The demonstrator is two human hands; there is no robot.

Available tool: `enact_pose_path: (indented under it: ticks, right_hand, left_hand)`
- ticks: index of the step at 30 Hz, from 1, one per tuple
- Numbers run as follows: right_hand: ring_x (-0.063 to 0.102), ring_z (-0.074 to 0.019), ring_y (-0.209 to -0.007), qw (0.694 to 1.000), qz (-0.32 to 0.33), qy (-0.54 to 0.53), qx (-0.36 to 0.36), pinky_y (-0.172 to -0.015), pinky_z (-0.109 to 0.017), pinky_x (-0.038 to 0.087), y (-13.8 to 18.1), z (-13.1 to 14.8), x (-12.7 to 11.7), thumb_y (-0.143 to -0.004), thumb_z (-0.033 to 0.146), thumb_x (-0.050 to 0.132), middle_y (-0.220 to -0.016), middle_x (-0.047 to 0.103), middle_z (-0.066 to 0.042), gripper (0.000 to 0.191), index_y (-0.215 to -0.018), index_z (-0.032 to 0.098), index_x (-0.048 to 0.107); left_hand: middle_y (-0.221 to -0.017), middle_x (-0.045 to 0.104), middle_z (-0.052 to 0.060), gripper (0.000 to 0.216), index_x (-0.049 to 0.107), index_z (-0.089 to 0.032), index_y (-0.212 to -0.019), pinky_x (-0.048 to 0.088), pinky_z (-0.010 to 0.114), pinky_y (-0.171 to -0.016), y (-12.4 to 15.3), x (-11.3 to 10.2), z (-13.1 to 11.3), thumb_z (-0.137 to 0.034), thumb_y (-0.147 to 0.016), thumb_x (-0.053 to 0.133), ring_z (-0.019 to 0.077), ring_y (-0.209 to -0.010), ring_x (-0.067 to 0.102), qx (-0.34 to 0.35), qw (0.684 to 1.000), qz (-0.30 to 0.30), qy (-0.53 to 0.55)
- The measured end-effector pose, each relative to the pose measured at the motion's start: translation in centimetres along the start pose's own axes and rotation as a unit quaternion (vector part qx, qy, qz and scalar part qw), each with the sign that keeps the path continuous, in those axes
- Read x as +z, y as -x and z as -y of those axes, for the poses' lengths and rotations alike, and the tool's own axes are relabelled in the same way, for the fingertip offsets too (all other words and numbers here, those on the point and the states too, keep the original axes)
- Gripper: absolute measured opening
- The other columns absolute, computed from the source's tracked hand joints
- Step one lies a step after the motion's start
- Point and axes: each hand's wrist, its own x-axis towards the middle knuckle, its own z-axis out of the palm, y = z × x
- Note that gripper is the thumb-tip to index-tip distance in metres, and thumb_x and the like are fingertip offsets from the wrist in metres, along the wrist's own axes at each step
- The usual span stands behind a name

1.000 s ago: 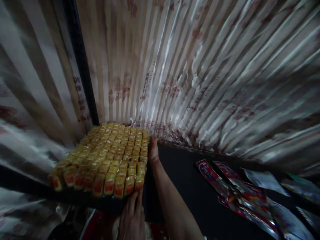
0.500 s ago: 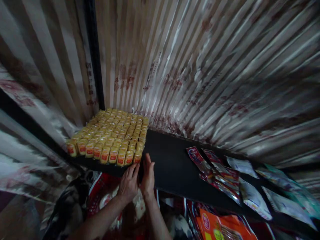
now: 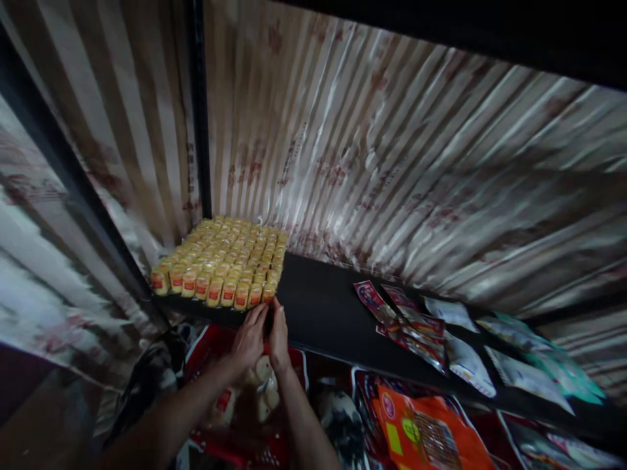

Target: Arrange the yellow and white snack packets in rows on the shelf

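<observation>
A flat pack of many small yellow bottles with red labels (image 3: 223, 258) lies at the left end of a black shelf (image 3: 323, 310), against the corrugated wall. My left hand (image 3: 249, 339) and my right hand (image 3: 279, 333) are side by side at the shelf's front edge, fingertips touching the pack's near right corner. Both hands have their fingers stretched out and hold nothing.
Several flat red, white and green sachets (image 3: 441, 326) lie in a row along the right of the shelf. Below it are a red basket with packets (image 3: 240, 405) and an orange bag (image 3: 426, 431). A black upright post (image 3: 200, 111) stands behind the pack.
My right arm has drawn back from the pack's far side to the front edge. Both hands now meet at the near corner. The view has pulled away from the shelf.
</observation>
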Motion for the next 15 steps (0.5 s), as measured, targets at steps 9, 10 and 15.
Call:
enact_pose_path:
  ticks: [9, 10, 15]
  right_hand:
    - [0.044, -0.0194, -0.129, 0.998, 0.018, -0.057, 0.007, -0.112, -0.036, 0.028, 0.3, -0.1, -0.7, -0.078, 0.061, 0.052, -0.14, 0.049, -0.006, 0.063, -0.125, 0.02, 0.057]
    - [0.044, -0.0193, -0.13, 0.998, 0.021, -0.059, 0.007, -0.112, -0.036, 0.028, 0.3, -0.1, -0.8, -0.078, 0.061, 0.052, -0.14, 0.049, -0.006, 0.063, -0.125, 0.02, 0.056]
    - [0.043, -0.0203, -0.13, 0.999, 0.006, -0.032, -0.004, -0.11, -0.035, 0.032, 1.6, 0.2, -1.6, -0.078, 0.061, 0.051, -0.139, 0.05, -0.006, 0.061, -0.123, 0.019, 0.059]
  left_hand:
    - [-0.135, 0.051, 0.012, 0.046, 0.05, -0.012, -0.129, 0.039, 0.041, -0.109, 0.8, -0.3, -0.3, -0.012, -0.088, 0.028, 0.0196, -0.128, 0.044, 0.037, 0.999, -0.019, -0.007]
    - [-0.135, 0.051, 0.012, 0.046, 0.051, -0.011, -0.128, 0.04, 0.041, -0.108, 1.1, -0.3, -0.4, -0.011, -0.087, 0.03, 0.0203, -0.128, 0.044, 0.041, 0.999, -0.018, -0.009]
    - [-0.131, 0.053, 0.013, 0.047, 0.055, -0.012, -0.124, 0.043, 0.043, -0.105, 3.1, -0.5, -1.3, -0.009, -0.08, 0.037, 0.023, -0.122, 0.049, 0.015, 1.0, 0.002, -0.011]
